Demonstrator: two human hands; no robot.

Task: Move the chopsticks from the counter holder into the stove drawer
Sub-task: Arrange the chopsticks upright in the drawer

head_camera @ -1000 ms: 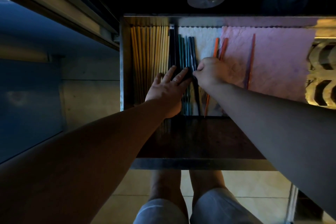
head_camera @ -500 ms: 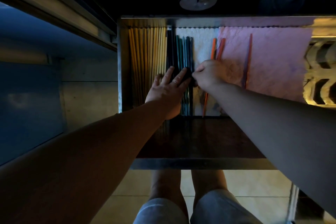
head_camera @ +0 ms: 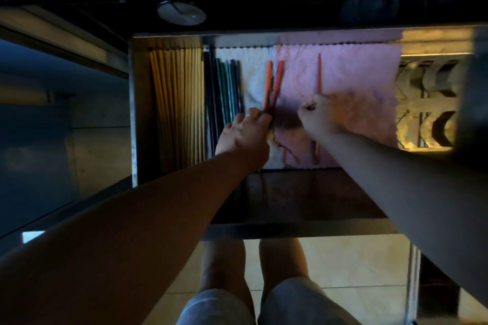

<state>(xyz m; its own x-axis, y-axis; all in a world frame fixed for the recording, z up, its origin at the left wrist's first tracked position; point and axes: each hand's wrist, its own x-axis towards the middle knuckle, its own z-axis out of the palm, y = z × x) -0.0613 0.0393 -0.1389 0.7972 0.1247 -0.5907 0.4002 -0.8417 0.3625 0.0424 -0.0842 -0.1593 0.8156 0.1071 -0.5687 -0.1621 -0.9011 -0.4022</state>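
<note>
Dim drawer (head_camera: pixel 137 113): hands (head_camera: pixel 245 132) grip orange chopsticks (head_camera: pixel 274 84); no writing readable.

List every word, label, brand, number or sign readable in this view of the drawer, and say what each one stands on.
None can be read.
The round dial above the drawer: marks too dark and blurred to tell.
The wooden chopsticks, dark chopsticks and orange chopsticks: no print visible.
The pink cloth: plain.
</note>
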